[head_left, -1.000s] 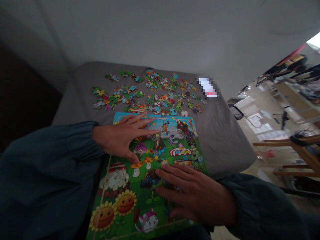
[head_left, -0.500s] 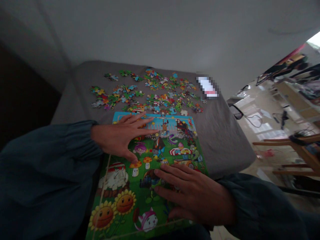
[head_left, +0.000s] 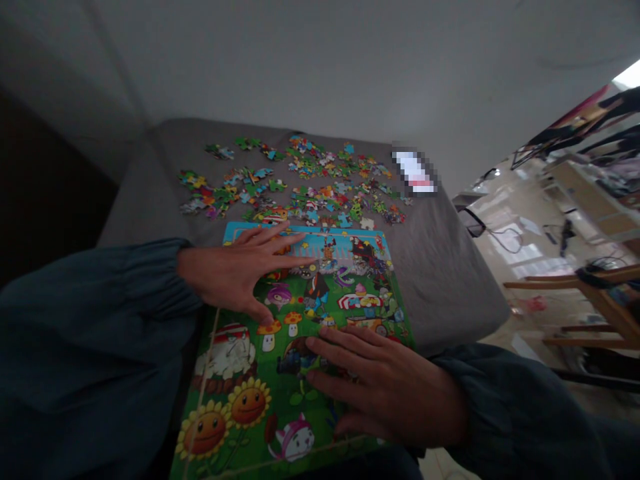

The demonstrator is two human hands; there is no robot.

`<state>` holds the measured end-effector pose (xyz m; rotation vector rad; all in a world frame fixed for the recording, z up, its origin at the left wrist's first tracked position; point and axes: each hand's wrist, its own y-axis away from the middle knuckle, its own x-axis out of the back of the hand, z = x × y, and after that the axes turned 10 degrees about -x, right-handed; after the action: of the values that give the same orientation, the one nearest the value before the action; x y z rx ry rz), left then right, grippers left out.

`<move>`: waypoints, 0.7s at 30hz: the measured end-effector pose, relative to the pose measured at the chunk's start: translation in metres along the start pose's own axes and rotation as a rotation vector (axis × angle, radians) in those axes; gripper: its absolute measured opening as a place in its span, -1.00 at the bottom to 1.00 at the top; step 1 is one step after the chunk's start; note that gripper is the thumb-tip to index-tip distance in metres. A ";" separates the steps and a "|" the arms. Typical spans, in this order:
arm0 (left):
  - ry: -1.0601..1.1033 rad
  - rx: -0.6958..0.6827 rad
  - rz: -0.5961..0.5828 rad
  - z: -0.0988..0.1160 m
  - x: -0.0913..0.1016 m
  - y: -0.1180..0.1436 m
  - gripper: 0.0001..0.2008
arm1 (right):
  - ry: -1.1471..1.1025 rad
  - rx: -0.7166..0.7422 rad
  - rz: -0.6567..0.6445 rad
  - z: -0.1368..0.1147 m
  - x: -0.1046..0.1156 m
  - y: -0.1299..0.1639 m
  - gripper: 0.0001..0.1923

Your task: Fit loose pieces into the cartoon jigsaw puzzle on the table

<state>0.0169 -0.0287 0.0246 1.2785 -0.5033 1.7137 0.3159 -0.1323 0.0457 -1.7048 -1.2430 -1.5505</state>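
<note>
The puzzle board [head_left: 280,373] lay flat on the grey cushion [head_left: 450,280], its near end toward the person; the left hand [head_left: 235,273] rested palm-down on its far part, fingers spread; the right hand [head_left: 395,390] lay flat on its near right part, fingers extended and slightly apart, pinching nothing; loose pieces [head_left: 305,183] were scattered on the cushion just beyond the board.

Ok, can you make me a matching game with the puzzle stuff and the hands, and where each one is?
Things:
1. left hand
2. right hand
3. loose puzzle pieces
4. puzzle board

Places:
A. scattered on the grey cushion beyond the board
B. flat on the board's near right part
C. lying under both hands
D. spread on the board's far left part

Pairs: 1-D, 2-B, 3-A, 4-C
</note>
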 end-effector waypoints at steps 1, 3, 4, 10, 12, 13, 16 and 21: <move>0.001 0.002 0.001 0.000 0.000 0.000 0.04 | 0.000 0.000 0.005 0.000 0.000 0.000 -0.40; 0.003 0.004 0.004 0.000 0.000 0.000 0.05 | 0.001 0.000 0.008 0.000 -0.001 0.000 -0.40; 0.003 0.003 0.009 0.000 0.000 0.001 0.05 | 0.001 0.000 0.006 0.000 -0.001 0.000 -0.40; -0.008 -0.008 0.030 0.001 0.001 0.002 0.02 | -0.005 0.001 -0.002 -0.001 -0.001 0.000 -0.39; -0.020 -0.012 0.023 0.001 0.001 0.002 0.03 | -0.007 -0.003 0.002 0.000 -0.002 0.000 -0.39; -0.025 -0.013 0.016 0.001 0.001 0.002 0.03 | -0.008 -0.004 0.006 0.000 -0.002 0.000 -0.39; -0.027 0.001 -0.015 0.002 0.002 0.001 0.04 | -0.013 -0.002 0.012 0.000 -0.003 0.000 -0.40; -0.012 0.020 -0.035 0.004 0.005 0.001 0.04 | -0.015 0.001 0.005 0.000 -0.002 0.001 -0.39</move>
<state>0.0180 -0.0300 0.0304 1.3059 -0.4692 1.6866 0.3170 -0.1334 0.0440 -1.7207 -1.2453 -1.5372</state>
